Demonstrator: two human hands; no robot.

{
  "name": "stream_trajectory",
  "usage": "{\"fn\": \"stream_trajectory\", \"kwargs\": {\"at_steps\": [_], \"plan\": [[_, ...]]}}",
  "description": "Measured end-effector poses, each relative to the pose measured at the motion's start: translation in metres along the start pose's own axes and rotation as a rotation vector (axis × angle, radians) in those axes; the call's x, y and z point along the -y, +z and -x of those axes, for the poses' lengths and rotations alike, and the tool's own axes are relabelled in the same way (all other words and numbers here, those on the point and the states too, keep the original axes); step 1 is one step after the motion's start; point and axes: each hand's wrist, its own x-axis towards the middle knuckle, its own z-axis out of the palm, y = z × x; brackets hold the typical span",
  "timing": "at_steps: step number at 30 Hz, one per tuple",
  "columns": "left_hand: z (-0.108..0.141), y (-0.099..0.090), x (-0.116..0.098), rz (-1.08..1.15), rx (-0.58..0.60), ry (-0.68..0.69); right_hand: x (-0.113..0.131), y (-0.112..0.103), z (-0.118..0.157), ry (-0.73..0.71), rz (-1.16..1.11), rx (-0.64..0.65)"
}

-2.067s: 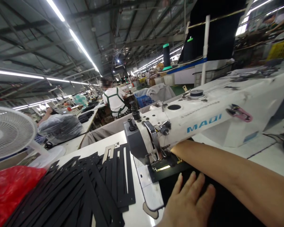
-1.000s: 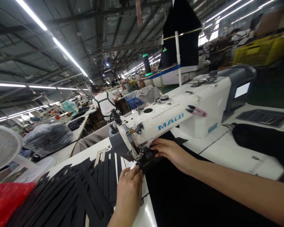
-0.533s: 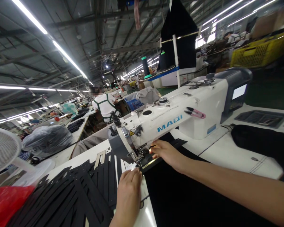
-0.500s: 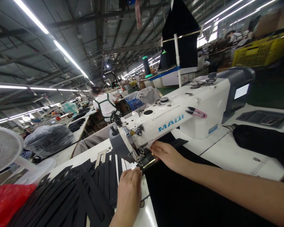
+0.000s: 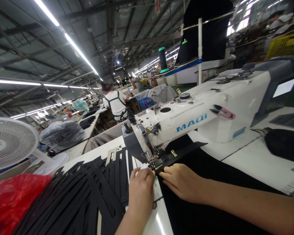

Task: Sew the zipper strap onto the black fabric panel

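A white sewing machine (image 5: 193, 112) stands over a large black fabric piece (image 5: 201, 215). A zipper (image 5: 158, 167) with gold teeth lies by the presser foot (image 5: 152, 161), and its gold slider (image 5: 173, 153) rests on a black strip to the right. My left hand (image 5: 141, 187) is closed just left of the presser foot, fingertips beside the zipper's end; what they pinch is hidden. With bent fingers, my right hand (image 5: 182, 181) grips the black fabric along its edge, close to the zipper.
Many black strips (image 5: 88, 189) lie in a pile on the left of the table. Beyond them are a red plastic bag (image 5: 17, 192) and a white fan (image 5: 12, 143). Pink-handled thread snips (image 5: 224, 112) sit on the machine body. A person (image 5: 115, 102) works further back.
My right hand has drawn back from beside the needle toward me, uncovering the gold slider and the black strip. The left hand stays by the presser foot. The view has shifted left.
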Motion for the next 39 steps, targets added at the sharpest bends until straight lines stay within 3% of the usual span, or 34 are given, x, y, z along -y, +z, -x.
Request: {"fn": "stream_trajectory", "kwargs": {"at_steps": [3, 7, 9, 13, 21, 25, 39], "plan": [[0.002, 0.003, -0.002, -0.09, 0.022, 0.036, 0.001, 0.001, 0.004, -0.047, 0.032, -0.035], [0.003, 0.004, 0.0, -0.144, 0.045, 0.086, -0.003, 0.004, 0.0, -0.101, 0.144, -0.253], [0.003, 0.006, 0.001, -0.154, 0.001, 0.108, -0.007, 0.006, -0.005, -0.075, 0.1, -0.288], [0.002, 0.008, 0.001, -0.162, -0.07, 0.119, -0.013, 0.007, -0.014, 0.024, -0.056, -0.116], [-0.003, 0.005, 0.003, -0.236, 0.005, 0.207, -0.011, -0.007, -0.017, 0.048, 0.026, 0.051], [-0.005, 0.004, 0.004, -0.222, 0.027, 0.209, -0.013, -0.009, -0.018, 0.054, 0.069, 0.083], [-0.011, 0.011, 0.0, -0.159, -0.065, 0.095, -0.016, -0.006, -0.022, 0.063, 0.069, 0.063]]}}
